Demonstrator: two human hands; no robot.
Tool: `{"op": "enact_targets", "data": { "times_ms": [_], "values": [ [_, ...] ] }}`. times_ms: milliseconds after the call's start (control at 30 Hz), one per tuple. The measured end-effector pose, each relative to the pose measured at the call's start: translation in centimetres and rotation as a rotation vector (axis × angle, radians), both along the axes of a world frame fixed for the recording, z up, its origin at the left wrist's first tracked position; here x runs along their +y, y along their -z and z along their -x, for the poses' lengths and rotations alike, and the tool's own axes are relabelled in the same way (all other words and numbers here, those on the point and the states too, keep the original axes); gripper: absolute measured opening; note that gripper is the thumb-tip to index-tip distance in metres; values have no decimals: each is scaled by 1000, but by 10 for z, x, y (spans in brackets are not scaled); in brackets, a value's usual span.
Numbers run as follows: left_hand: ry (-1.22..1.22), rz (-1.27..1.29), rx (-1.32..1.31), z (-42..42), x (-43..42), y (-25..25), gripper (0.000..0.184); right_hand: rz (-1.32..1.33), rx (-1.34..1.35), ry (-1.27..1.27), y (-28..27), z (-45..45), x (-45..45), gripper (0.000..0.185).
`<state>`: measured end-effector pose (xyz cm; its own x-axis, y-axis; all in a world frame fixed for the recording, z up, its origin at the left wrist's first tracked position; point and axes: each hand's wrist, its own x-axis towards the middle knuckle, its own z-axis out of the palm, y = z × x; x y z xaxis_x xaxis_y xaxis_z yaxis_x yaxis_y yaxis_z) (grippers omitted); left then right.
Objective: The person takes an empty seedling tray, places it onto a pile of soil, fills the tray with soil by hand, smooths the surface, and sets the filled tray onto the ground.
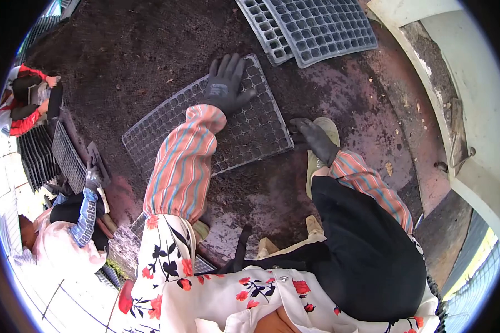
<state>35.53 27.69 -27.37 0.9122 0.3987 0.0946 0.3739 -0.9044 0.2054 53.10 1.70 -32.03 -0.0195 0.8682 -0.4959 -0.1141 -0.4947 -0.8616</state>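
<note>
A black seedling tray with soil in its cells lies at a slant on the soil-covered surface. My left hand, in a dark glove, rests flat on the tray's upper part with its fingers spread. Just beyond the tray's right edge is my right hand, also gloved, its fingers stretched toward the tray's corner and holding nothing that I can see. A light-coloured shoe shows beside and partly behind my right hand.
Two empty-celled trays overlap at the top. Dark soil spreads at the upper left. Two people work at the left, one with a gloved hand on a flat tool, near stacked trays. A pale curved structure stands at the right.
</note>
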Motion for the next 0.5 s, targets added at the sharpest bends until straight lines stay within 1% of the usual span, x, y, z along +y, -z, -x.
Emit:
{"op": "enact_targets", "data": {
  "times_ms": [33,67,133,200,267,333,367,400,433,467,500],
  "values": [
    [47,-23,-17,1,-8,4,86,-21,-5,1,2,1,0,38],
    [48,-19,-16,3,-21,2,86,-17,-3,2,-14,2,7,38],
    [256,110,-20,12,-59,-6,89,241,312,240,-47,5,16,34],
    [344,268,77,24,-101,-16,85,267,319,217,-50,6,19,35],
    [379,364,-35,45,-144,-13,89,292,326,186,-46,5,19,36],
    [423,433,-19,67,-182,-7,89,218,256,144,-34,5,15,37],
    [412,429,-17,79,-199,-8,89,279,340,209,-42,5,17,36],
    [469,510,82,89,-215,-9,88,276,342,198,-40,6,17,36],
    [525,591,181,96,-226,-13,87,204,219,125,-34,6,14,36],
    [516,588,181,103,-233,-10,87,132,96,54,-25,3,12,36],
    [454,575,32,109,-240,-8,85,-25,-109,-24,-10,2,7,36]
  ]
}}
